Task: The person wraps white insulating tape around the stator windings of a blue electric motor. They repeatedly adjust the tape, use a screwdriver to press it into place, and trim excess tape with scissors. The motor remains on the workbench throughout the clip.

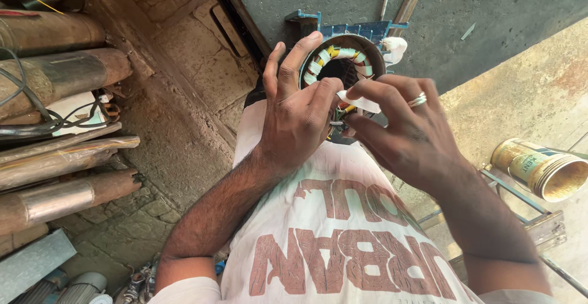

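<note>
Left hand (294, 117) grips motor stator (343, 62) rim; right hand (404, 126) pinches white paper strip (361, 103). Keep stator braced, strip flat, feed it squarely at the windings (324, 56).

Both forearms bare, reaching forward from lower frame, converging at centre. Left hand (298, 111) back-up, index and middle fingers extended upward and spread, thumb tucked toward right fingers. Right hand (401, 123) back-up, fingers curled leftward in pinch, ring on one finger. Fingertips of both hands nearly touching.
</note>
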